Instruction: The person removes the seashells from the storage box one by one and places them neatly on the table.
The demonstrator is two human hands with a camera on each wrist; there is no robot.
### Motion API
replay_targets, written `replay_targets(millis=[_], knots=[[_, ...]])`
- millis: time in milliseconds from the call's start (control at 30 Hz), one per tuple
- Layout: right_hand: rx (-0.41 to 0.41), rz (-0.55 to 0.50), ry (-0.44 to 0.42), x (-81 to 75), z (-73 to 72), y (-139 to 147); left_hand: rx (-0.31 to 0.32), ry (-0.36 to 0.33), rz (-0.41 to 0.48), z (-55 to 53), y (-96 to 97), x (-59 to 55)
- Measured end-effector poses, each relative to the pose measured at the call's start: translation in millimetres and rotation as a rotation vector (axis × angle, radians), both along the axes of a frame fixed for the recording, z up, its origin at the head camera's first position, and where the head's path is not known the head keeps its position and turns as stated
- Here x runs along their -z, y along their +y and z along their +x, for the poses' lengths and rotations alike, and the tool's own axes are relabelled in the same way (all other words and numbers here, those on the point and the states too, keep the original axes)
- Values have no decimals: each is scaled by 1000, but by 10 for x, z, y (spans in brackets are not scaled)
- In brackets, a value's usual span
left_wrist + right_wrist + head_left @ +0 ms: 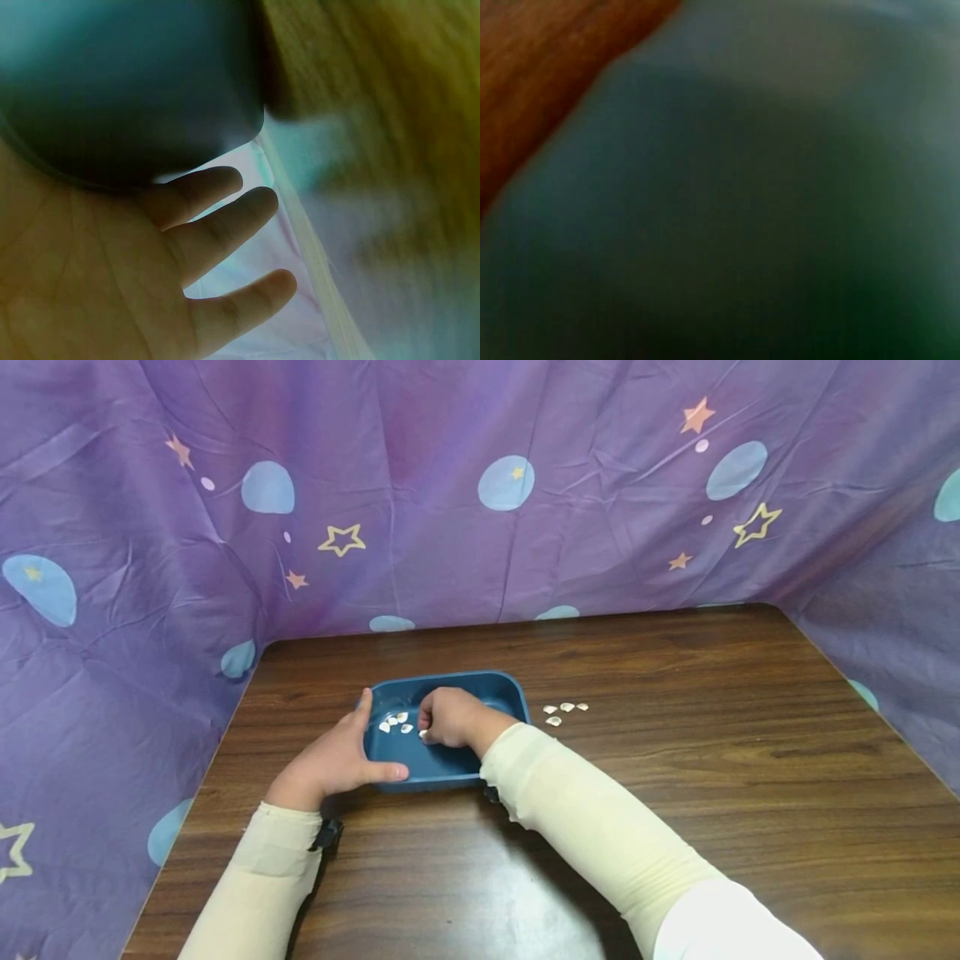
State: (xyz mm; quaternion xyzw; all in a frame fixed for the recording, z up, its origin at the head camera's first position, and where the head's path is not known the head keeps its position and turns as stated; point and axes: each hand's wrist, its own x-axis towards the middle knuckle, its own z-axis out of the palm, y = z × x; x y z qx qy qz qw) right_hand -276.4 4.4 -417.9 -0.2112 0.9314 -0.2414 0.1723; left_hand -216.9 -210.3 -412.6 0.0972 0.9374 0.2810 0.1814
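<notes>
A blue rectangular tray (442, 780) rests on the table. Inside it, towards the left, several small white seashells (402, 717) lie loosely grouped. Reaching in from the right, my right hand (455, 718) pinches a small white shell (423, 734) low over the tray floor. My left hand (333, 762) steadies the tray's left end, thumb on the front rim and fingers spread along the side. In the left wrist view its fingers (225, 232) extend fairly straight beside the dark tray wall (135, 112). The right wrist view is blurred and does not show the fingertips.
Several more white shells (567, 707) lie on the brown wooden table (712, 735), just right of the tray. A purple curtain (420, 502) with stars and blue shapes hangs behind and on both sides of the table.
</notes>
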Motion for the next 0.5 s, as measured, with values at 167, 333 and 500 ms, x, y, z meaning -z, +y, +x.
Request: replay_targets(millis=[167, 333, 500], knots=[[2, -6, 16, -15, -21, 1, 6, 10, -3, -12, -3, 11], [-4, -62, 14, -30, -40, 20, 9, 12, -5, -15, -5, 21], [-40, -167, 21, -103, -19, 60, 16, 23, -9, -14, -12, 34]])
